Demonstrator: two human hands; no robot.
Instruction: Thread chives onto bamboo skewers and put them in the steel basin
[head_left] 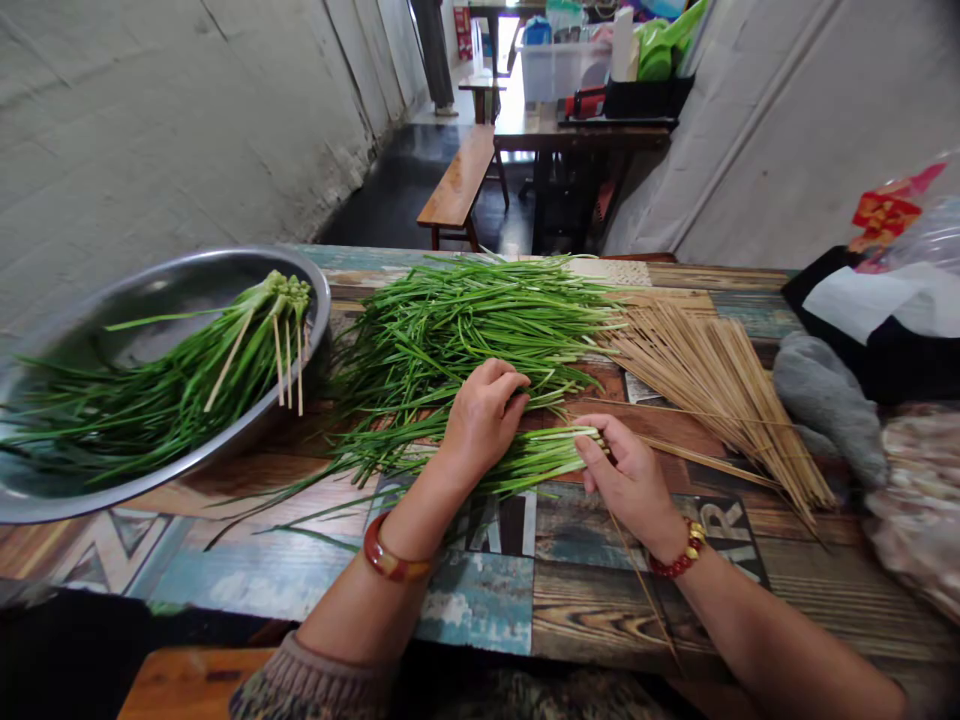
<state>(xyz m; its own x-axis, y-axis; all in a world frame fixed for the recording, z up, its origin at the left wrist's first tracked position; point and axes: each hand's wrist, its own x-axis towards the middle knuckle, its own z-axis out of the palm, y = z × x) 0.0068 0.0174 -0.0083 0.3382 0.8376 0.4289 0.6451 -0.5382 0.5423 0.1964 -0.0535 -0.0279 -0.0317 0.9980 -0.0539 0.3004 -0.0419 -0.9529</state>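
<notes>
A large heap of garlic chives (pixel 480 315) lies across the middle of the table, with a smaller bunch (pixel 544 455) nearer me. My left hand (pixel 484 415) rests over the chives between heap and bunch, its fingers curled in; what they hold, if anything, is hidden. My right hand (pixel 630 480) pinches the pale cut ends of the small bunch. A thin bamboo skewer (pixel 641 580) slants down toward me from beneath the right hand. Many more bamboo skewers (pixel 720 400) lie fanned out on the right.
On the left, a metal basin (pixel 319 330) holds skewered chives, their stick ends over its rim. A grey bundle (pixel 829 405) and a bag of pale pieces (pixel 919 500) sit at right. Beyond the table (pixel 480 600) stand a wooden bench (pixel 461 180) and a person's leg (pixel 433 50).
</notes>
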